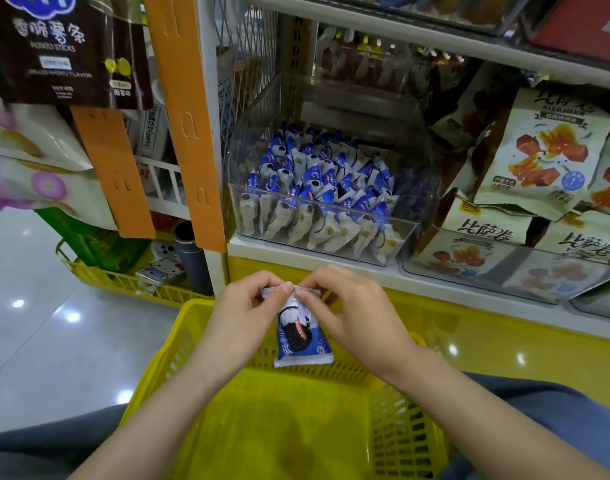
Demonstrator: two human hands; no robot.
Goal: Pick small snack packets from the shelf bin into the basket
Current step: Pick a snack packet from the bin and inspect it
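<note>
Head view: left grip [248, 306] and right grip [352, 313] both pinch the top seam of one snack pkt [301, 336]. Thumbs & forefingers are closed on it from either side, fingertips nearly meeting at the crimp. The pkt hangs upright btw. the two grips. It is blue & white w/ a dark sandwich-cookie pic, bottom crimp lowest. It hangs over the far end of the yellow basket [192, 327], prob. clear of the basket floor, though the angle makes that hard to judge. The basket is slotted plastic and sits low in front of the person, w/ dark trouser legs [556, 410] on either side.

Just beyond the grips runs the white shelf [296, 252] edge, w/ a yellow base panel below it. On the shelf stands a clear bin [414, 188] w/ rounded corners, packed w/ matching blue/white pkts [317, 188] standing in rows. Right of the bin are cream bags [546, 150] w/ red-orange print, leaning & stacked, the lower ones behind a clear tray [435, 271] wall. Behind the bin are more goods, too blurred to read.

To the left hang orange strips [189, 116], and a dark potato-sticks bag [54, 50] sits at top left. At lower left a second yellow basket [123, 282] sits on the glossy floor [36, 341], holding a green bag & a cartoon-cat item.
</note>
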